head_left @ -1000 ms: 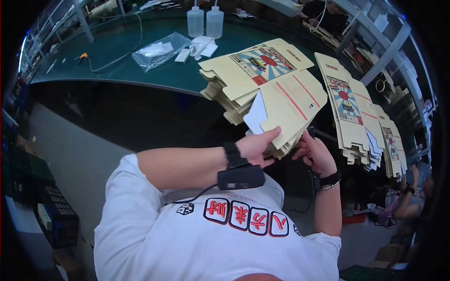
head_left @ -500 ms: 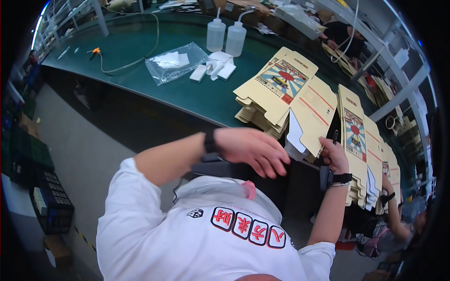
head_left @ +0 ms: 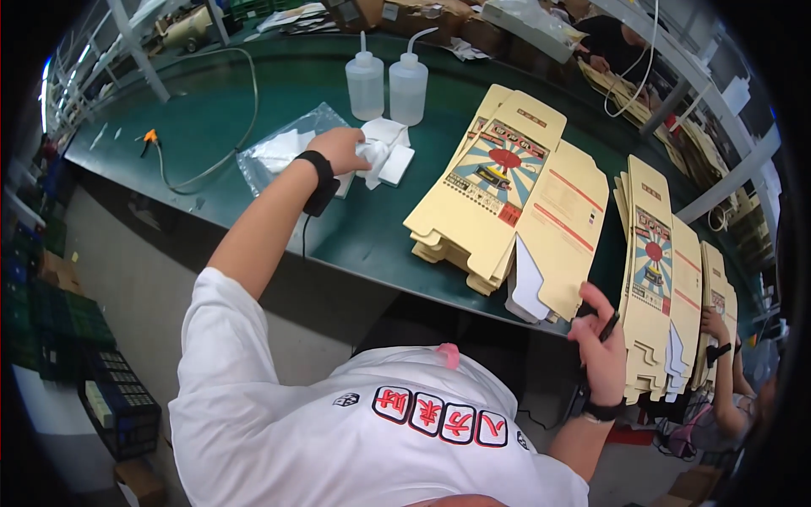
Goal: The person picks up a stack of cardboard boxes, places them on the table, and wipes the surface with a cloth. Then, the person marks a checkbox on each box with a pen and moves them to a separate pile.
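Note:
My left hand [head_left: 340, 150] reaches out over the green table, its fingers curled at the edge of a crumpled white cloth [head_left: 387, 135]. Beneath and beside the cloth lie a white block [head_left: 397, 167] and another white block [head_left: 345, 184], partly hidden by my wrist. My right hand [head_left: 604, 351] is raised at the table's front edge, with a slim black pen-like tool [head_left: 610, 325] between its fingers. Just beyond its fingertips is a stack of flat cream cardboard boxes [head_left: 486, 198] with a printed sunburst picture. A white flap [head_left: 529, 283] sticks out at the near side.
Two clear squeeze bottles [head_left: 365, 89] stand behind the cloth. A clear plastic bag [head_left: 274, 152] with white contents lies left of it. Farther left is a hose with an orange nozzle [head_left: 150, 137]. More box stacks [head_left: 652, 253] and other people's hands [head_left: 714, 325] are at the right.
My left hand has swung from in front of my body up to the white cloth. My right hand has drawn off the boxes' near edge, still with the black tool.

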Demonstrator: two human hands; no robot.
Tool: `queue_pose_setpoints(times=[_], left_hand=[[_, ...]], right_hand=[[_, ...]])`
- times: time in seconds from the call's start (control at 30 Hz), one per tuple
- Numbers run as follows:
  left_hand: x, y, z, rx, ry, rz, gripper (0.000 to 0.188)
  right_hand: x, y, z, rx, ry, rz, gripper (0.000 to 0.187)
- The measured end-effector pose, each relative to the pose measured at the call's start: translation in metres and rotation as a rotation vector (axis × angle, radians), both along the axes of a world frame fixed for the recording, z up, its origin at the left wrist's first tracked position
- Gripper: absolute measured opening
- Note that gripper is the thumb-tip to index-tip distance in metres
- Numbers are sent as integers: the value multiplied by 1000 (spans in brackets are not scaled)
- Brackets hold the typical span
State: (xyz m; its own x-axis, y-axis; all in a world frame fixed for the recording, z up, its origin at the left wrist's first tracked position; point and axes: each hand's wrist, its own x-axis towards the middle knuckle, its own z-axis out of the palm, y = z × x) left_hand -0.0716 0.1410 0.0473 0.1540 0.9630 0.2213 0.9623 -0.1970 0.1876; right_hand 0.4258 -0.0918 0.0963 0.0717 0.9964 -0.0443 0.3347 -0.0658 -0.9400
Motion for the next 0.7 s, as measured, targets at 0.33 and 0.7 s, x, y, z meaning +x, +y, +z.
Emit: queue_pose_setpoints(times=[0.33, 0.7], left_hand=[[-52, 76, 38, -298, -498, -8, 32], [1, 156, 24, -246, -103, -110, 28]], right_hand=[[32, 11, 48, -68, 53, 104, 40], [17, 52, 52, -178, 64, 131, 36]])
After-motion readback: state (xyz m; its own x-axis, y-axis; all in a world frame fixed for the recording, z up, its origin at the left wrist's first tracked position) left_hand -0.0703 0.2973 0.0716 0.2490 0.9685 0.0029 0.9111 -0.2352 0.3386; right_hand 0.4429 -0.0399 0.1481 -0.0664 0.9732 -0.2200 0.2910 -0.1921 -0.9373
